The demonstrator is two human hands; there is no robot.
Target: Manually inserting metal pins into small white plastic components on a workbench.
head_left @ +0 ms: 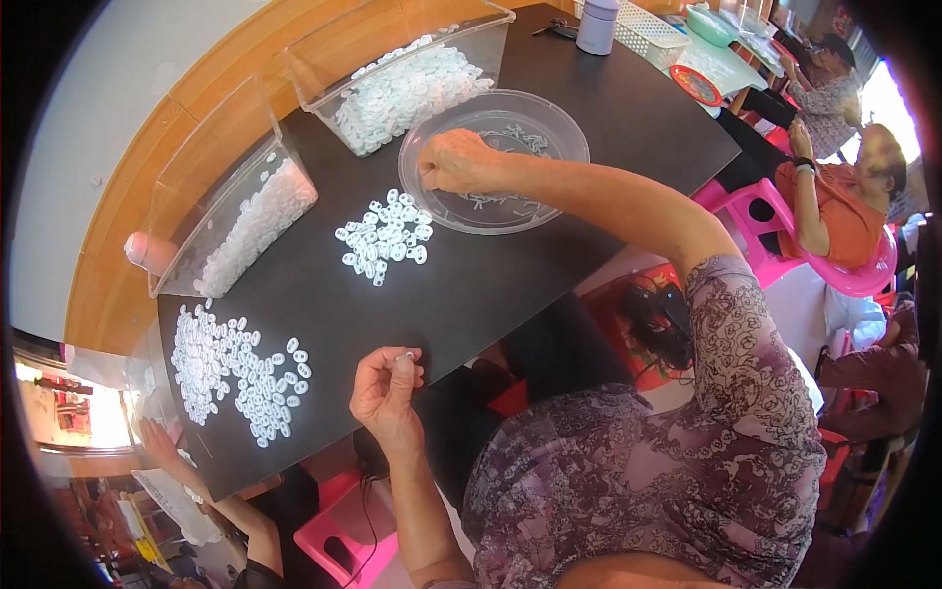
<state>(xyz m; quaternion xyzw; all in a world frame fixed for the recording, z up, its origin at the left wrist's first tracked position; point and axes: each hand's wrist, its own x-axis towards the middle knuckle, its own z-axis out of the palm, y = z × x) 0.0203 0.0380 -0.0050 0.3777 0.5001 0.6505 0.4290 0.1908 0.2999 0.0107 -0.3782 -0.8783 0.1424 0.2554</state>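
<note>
Pile at far left (201, 358): white oval pieces, spread loose on the dark table (520, 260); left hand is nearer, no contact.
Left box (211, 177): clear, part filled with white pieces; set behind the far-left pile.
Small pile (371, 243): same kind of ovals, bunched just left of the tray, near its rim; long axes pointed in mixed directions. Set between the hands, farther out than the left and nearer the body than the right.
Left hand (389, 391): raised at the near table edge, fingers curled, thumb close to the forefinger. Whether anything is clamped cannot be told.
Back box (326, 77): clear, heaped with white pieces, placed behind the tray.
Right hand (456, 162): reached across, over the tray's left side, fingers bent downward. Fingertips too obscured; grip cannot be told.
Tray (491, 222): round, clear, shallow; crossed by the right forearm.
Pins (535, 140): thin, greyish, scattered in the tray, mostly right of the right hand, on both sides of the forearm; no common axis. Right hand clearly nearer.
</note>
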